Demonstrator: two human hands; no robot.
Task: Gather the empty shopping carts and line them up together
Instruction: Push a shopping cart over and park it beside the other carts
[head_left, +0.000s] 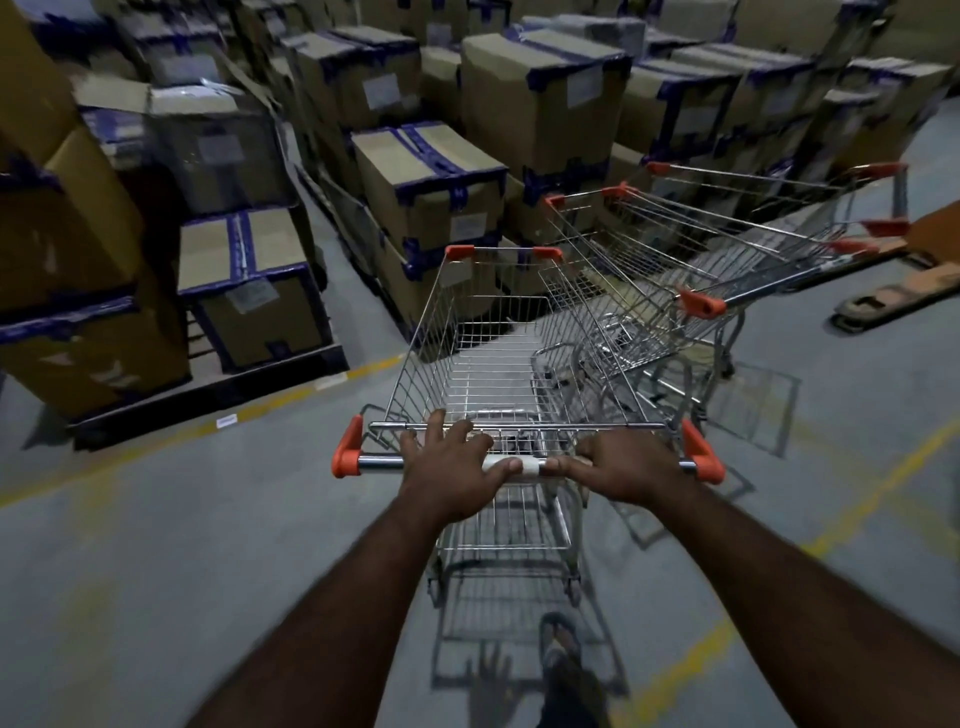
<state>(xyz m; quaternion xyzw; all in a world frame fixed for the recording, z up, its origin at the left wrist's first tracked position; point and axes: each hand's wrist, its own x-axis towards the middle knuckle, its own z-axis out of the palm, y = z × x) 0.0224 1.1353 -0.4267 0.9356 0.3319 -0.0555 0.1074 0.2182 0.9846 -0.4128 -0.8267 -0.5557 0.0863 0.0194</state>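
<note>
— Concrete floor (208, 519) with yellow lane lines runs under me. Taped cardboard boxes (431, 182) are stacked from nine o'clock round to one.

— And the cart?

— At twelve, right in my grip: the empty cart (498, 364), nose toward the boxes. Two nested carts (698, 304) stand at two o'clock, just beside it, angled away with their handle end toward three.

— How are you holding it?

— My right hand (621, 467) has its fingers (587, 449) curled over the handle bar (379, 461), thumb along it. My left hand (452, 467) lies on top, fingers (439, 423) spread and reaching forward over the bar toward the basket's rear rim, not wrapped round. I read that as one hand gripping to drive and one flat to steer.

— Why isn't it in line?

— My cart sits alongside the row, not behind it, and a cart only nests from the handle end. So I judge the next move is to pull back and swing the nose round from three o'clock. The risk is snagging my basket's right side on the nearest cart's orange corner, since they are so close.
</note>
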